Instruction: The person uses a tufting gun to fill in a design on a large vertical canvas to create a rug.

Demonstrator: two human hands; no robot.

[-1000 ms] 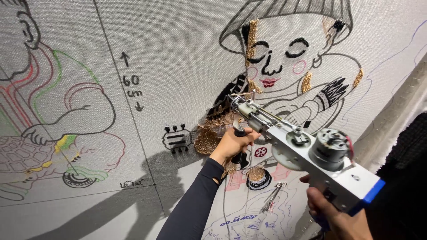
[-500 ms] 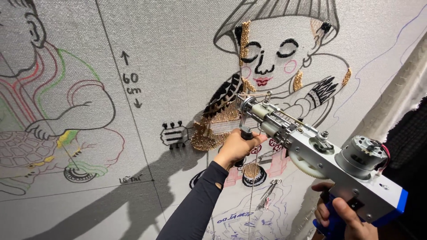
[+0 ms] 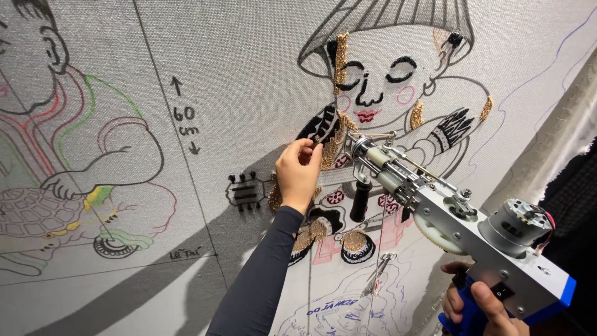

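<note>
A pale backing cloth [image 3: 236, 74] stretches upright before me, with drawn figures on it, partly tufted in black, gold and pink yarn. My left hand [image 3: 298, 174] is raised against the cloth, its thumb and fingertips pinched at the black and gold tufted patch [image 3: 323, 134] beside the gun's nose. My right hand [image 3: 476, 305] grips the blue handle of a silver tufting gun [image 3: 472, 230] at the lower right. The gun's needle end [image 3: 356, 146] points at the cloth. Its black front grip [image 3: 360, 199] hangs free with no hand on it.
A drawn figure with a turtle [image 3: 68, 186] fills the left of the cloth, beside an arrow marking. Small metal snips [image 3: 378, 274] hang against the cloth below the gun. A pale frame edge [image 3: 547, 143] and dark fabric [image 3: 575, 199] border the right side.
My left hand has let go of the gun's black front grip and risen to the tufted patch, fingers pinched. The gun stays in my right hand, aimed at the cloth.
</note>
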